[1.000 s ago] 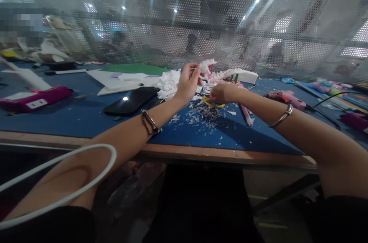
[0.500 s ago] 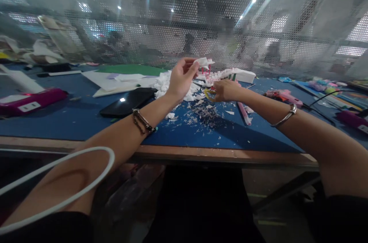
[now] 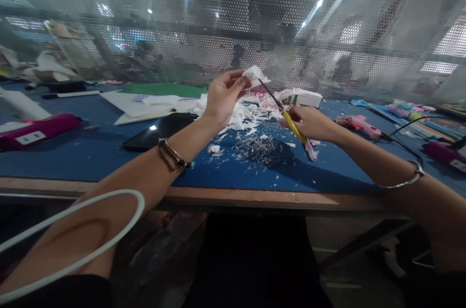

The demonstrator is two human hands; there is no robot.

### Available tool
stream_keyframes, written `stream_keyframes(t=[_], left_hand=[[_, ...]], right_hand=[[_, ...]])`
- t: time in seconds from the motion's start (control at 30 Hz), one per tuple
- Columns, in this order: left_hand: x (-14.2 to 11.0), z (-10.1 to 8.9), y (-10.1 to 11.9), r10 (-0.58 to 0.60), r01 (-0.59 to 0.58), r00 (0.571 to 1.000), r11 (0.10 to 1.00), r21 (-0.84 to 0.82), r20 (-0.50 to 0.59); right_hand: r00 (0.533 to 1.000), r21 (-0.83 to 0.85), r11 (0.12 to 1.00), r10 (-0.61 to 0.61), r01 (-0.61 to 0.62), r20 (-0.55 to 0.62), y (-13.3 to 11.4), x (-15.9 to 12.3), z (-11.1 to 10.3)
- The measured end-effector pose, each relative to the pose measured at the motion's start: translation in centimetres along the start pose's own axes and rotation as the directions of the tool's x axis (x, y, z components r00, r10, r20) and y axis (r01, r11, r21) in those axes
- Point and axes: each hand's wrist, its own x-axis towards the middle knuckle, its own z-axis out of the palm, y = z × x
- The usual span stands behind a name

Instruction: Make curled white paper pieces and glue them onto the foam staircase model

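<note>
On the left of the desk (image 3: 214, 172) lies a black device (image 3: 145, 137), then a heap of white pieces (image 3: 240, 117), seemingly the finished portion, beside the left hand (image 3: 223, 96), which pinches a white piece (image 3: 253, 75) raised above the desk. Fine scraps (image 3: 260, 150) litter the middle, and the scissors (image 3: 292, 127) point their tips at that piece, which looks unfinished, though whether they bite into it I cannot tell. The right hand (image 3: 311, 123) grips the scissors' yellow handles, left of a pink tool (image 3: 366, 126).
</note>
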Motion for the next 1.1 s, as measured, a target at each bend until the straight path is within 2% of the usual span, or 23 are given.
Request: stream_keyframes(t=[0.07,0.17,0.37,0.5,0.6,0.77,0.97,1.1], left_hand=[[-0.3,0.3,0.2,-0.046,0.047,0.999,0.998,-0.042,0.018],[-0.9,1.0,0.6,-0.112,0.119,0.992,0.983,-0.141,0.058],[-1.6,1.7,1.1,-0.146,0.166,0.984,0.957,-0.239,0.100],[-1.7,1.8,1.4,-0.173,0.186,0.982,0.938,-0.291,0.071],[-1.6,1.8,1.5,-0.174,0.177,0.984,0.931,-0.318,0.037],[-1.8,1.9,1.4,-0.149,0.158,0.987,0.940,-0.301,0.053],[-3.2,2.7,1.2,-0.204,0.232,0.970,0.939,-0.253,0.133],[-3.7,3.0,1.4,-0.241,0.268,0.959,0.941,-0.206,0.147]], right_hand=[[0.999,0.128,0.992,-0.016,0.019,-0.029,-0.2,-0.7,0.1],[0.998,0.230,0.972,-0.034,0.046,-0.053,-0.6,-1.3,0.2],[0.993,0.232,0.968,-0.077,0.096,-0.088,-1.5,-2.0,0.3],[0.991,0.260,0.957,-0.117,0.131,-0.070,-1.2,-2.3,0.6],[0.995,0.280,0.956,-0.072,0.090,-0.072,-0.8,-2.3,1.0],[0.993,0.265,0.964,0.027,0.004,-0.112,-1.1,-2.0,1.4],[0.995,0.314,0.949,0.022,0.011,-0.099,-2.0,-2.0,1.5],[0.994,0.334,0.942,0.007,0.030,-0.109,-2.0,-2.0,1.6]])
